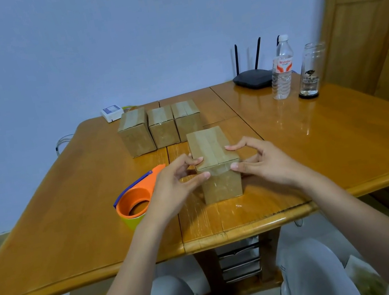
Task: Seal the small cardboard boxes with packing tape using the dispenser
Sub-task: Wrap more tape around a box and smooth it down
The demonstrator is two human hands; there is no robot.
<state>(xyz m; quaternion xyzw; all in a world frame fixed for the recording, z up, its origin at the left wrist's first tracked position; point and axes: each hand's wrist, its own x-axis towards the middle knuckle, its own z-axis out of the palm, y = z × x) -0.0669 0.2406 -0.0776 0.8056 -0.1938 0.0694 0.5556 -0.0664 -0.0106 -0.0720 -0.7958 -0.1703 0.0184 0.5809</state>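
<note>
A small cardboard box (212, 152) stands upright on the wooden table (71, 219) in front of me, with clear tape along its top seam and down its near face. My left hand (174, 189) pinches the box's top left corner, thumb on the near face. My right hand (265, 161) pinches the top right corner the same way. An orange tape dispenser (136, 198) with a blue blade guard lies on the table just left of my left hand, untouched. Three more taped boxes (161, 127) stand in a row behind.
At the back right stand a black router (253, 79), a plastic water bottle (282, 68) and a glass jar (309, 71). A white adapter (112, 112) lies at the back edge. A wooden door (372, 14) is on the right. My knees are under the table's front edge.
</note>
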